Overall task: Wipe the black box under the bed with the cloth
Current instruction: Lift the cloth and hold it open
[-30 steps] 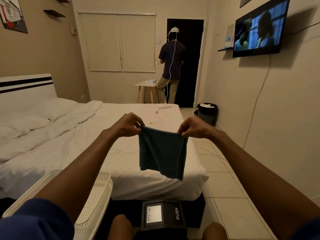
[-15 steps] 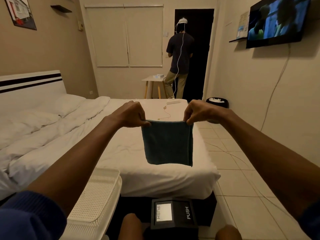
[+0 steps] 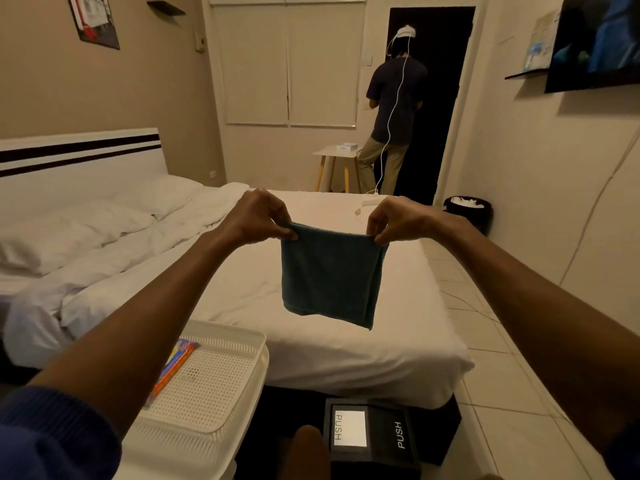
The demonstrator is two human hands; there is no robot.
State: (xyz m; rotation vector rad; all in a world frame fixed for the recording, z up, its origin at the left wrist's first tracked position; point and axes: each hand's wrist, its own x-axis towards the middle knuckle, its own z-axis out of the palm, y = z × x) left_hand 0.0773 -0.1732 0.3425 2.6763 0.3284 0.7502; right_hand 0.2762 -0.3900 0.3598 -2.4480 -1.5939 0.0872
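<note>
The person's left hand [image 3: 258,218] and right hand [image 3: 393,220] are each pinching a top corner of the dark teal terry cloth [image 3: 330,275] — stretching it flat above the white-sheeted bed [image 3: 242,289], probably for folding — while the black box marked PUSH [image 3: 372,433] is sitting low at the bed's foot.

Both hands hold a dark teal cloth [image 3: 330,277] by its top corners above the white bed [image 3: 249,289], left hand [image 3: 258,218] and right hand [image 3: 394,218] pinching. Below, the black box [image 3: 372,436] marked PUSH sits at the bed's foot beside a white perforated basket [image 3: 214,386].
</note>
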